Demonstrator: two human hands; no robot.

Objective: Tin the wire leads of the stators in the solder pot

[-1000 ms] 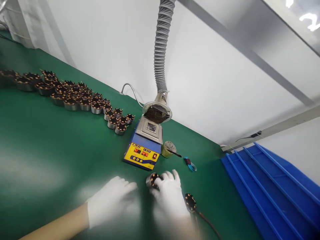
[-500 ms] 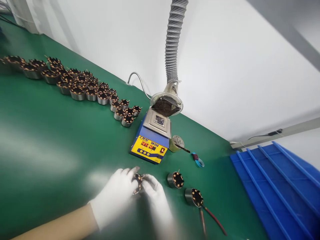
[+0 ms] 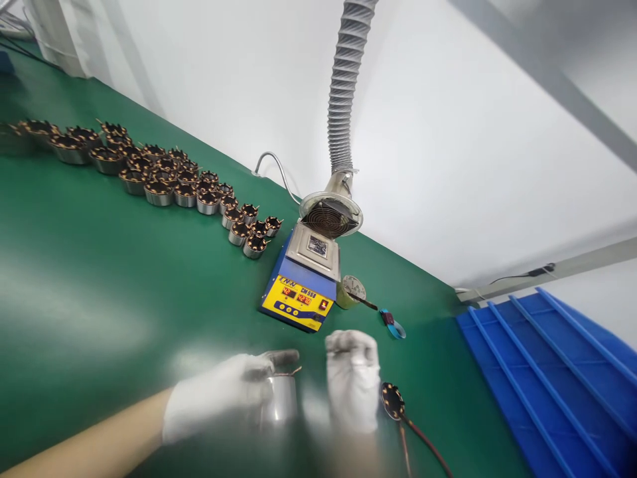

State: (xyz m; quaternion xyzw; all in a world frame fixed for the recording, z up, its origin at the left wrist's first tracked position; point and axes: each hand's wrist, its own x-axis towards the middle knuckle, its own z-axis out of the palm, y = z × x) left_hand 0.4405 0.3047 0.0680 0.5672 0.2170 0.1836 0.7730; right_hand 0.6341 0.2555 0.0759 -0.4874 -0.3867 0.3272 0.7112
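My left hand, in a white glove, grips a motor stator. The stator's smooth metal side faces me, and a short copper wire end sticks up at its top. Dark smudges cover the glove's fingertips. To the right, my right hand, also gloved in white, has its fingers curled closed with the back of the hand toward me. Whatever is in those fingers is hidden. Just beyond that hand lies another stator, with a dark red lead and a copper-coloured lead running toward the front edge.
A blue and yellow solder pot stands ahead, under a fume extraction hose. Beside it are a small tub with a brush and a blue ring-shaped item. Several stators fill the left; a blue ribbed bin stands right.
My right hand has left the stator in my left hand and moved right, covering where another stator stood. The held stator has tipped from facing me to showing its side.
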